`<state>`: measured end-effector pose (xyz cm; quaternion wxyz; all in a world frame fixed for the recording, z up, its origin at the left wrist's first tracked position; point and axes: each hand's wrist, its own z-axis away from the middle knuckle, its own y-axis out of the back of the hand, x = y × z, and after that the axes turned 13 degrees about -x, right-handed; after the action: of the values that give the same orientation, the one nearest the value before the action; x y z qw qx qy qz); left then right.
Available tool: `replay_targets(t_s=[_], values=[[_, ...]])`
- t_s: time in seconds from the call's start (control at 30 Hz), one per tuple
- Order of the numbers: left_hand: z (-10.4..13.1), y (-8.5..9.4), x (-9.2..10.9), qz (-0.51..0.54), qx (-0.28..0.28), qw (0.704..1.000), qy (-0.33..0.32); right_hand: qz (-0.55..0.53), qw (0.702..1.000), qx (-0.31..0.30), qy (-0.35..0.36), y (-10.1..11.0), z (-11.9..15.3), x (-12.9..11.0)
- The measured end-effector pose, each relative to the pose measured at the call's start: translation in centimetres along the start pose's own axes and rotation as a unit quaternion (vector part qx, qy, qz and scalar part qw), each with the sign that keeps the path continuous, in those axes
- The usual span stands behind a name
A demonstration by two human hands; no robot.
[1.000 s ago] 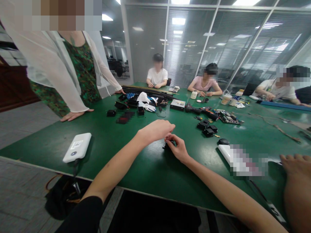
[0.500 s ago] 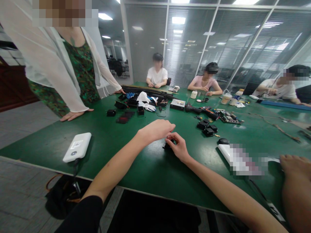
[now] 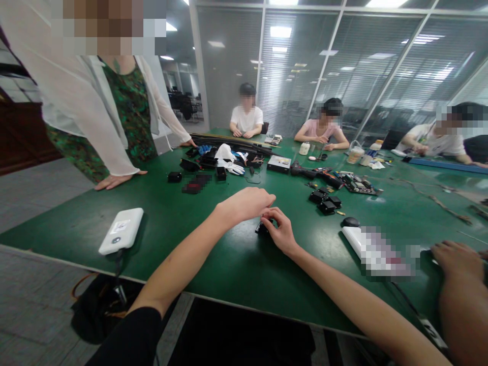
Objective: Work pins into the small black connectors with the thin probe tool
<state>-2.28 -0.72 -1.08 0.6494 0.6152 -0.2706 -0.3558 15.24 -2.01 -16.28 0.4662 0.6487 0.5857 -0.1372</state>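
A small black part (image 3: 261,228) rests on the green table in front of me, mostly covered by my fingers. My right hand (image 3: 282,231) is closed, its thumb and fingers bent around this part. Directly above and to the left, my left hand (image 3: 249,202) is bent at the wrist with its fingers curled and pointing right. Its fingertips meet those of my right hand over the part. Whatever my left fingers pinch is hidden or too small to name.
Several black box-shaped pieces (image 3: 326,200) lie beyond my hands, near a circuit board (image 3: 360,183) and a power drill (image 3: 305,171). White power banks (image 3: 121,231) flank me. Someone's hand (image 3: 455,262) is at the right; another person leans on the table (image 3: 57,241) at left.
My hands stay almost in place over the black part. At the right, the other person's hand has shifted slightly left. The standing person has moved a little to the right.
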Motion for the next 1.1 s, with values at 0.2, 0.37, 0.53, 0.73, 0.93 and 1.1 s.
replay_targets(t_s=[0.2,0.37,0.53,0.73,0.93,1.1], values=[[0.03,0.09,0.05,-0.005,0.012,1.000,-0.008,0.007,1.000,-0.009,0.002,0.05,0.04,-0.13],[-0.02,0.09,-0.01,-0.014,0.025,0.999,-0.024,0.008,1.000,-0.007,0.001,0.00,0.04,-0.37],[-0.01,0.23,0.08,-0.014,0.025,0.999,-0.023,0.006,1.000,-0.007,0.006,-0.04,-0.06,-0.45],[0.00,0.37,0.13,-0.010,0.018,1.000,-0.013,0.016,1.000,-0.010,0.009,-0.06,-0.13,-0.21],[0.05,0.29,0.12,-0.011,0.028,0.999,-0.013,0.026,1.000,-0.003,0.005,-0.22,-0.13,0.01],[0.08,0.41,0.19,-0.001,0.024,1.000,-0.010,0.033,0.999,-0.002,0.001,-0.25,-0.09,0.17]])
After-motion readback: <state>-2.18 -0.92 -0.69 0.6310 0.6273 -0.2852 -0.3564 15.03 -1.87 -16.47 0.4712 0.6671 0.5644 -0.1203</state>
